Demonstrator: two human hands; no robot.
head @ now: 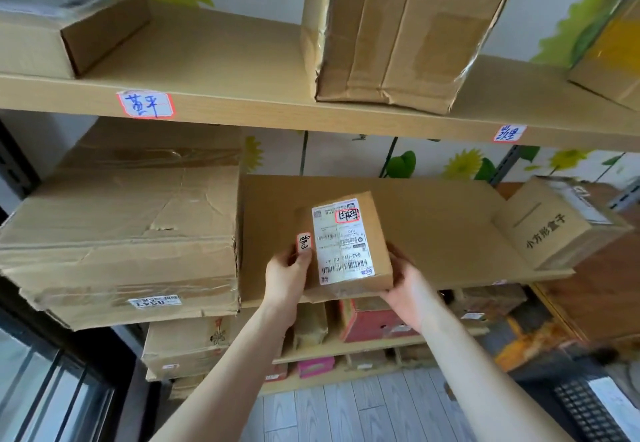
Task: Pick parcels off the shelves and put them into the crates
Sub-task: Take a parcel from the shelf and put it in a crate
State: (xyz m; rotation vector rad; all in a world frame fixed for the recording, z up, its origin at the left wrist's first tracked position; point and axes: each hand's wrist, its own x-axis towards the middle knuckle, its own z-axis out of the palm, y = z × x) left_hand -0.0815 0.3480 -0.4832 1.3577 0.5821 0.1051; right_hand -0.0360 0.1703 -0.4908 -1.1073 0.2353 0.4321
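Two bare forearms are seen rising from the bottom edge to the centre of the frame, where the left hand (287,279) and the right hand (410,298) are closed on a small parcel (346,244).

At centre left, the middle shelf (433,227) is filled by a large crumpled carton (121,233). A tall taped carton (398,33) is set on the upper shelf (242,60) at top centre, and a printed box (554,227) is placed at the right of the middle shelf.

The small parcel is held at the front lip of the middle shelf, on the bare stretch between the large carton and the printed box. Whether its underside touches the board cannot be told.

It is judged to be light, given its size, with stiff corrugated walls and glossy tape along the near edge that may prove slick. Opposite side walls are judged the soundest places to take hold, much as it is gripped now. The left thumb is pressed on the top face beside a handwritten sticker (304,242), with the fingers wrapped round the left side. The right hand is cupped round the near right corner.

Fingertips under the parcel are hidden. Small print on the white shipping label (341,240) cannot be read. No crate can be identified, and a dark perforated object (585,410) at lower right is cut off and blurred.
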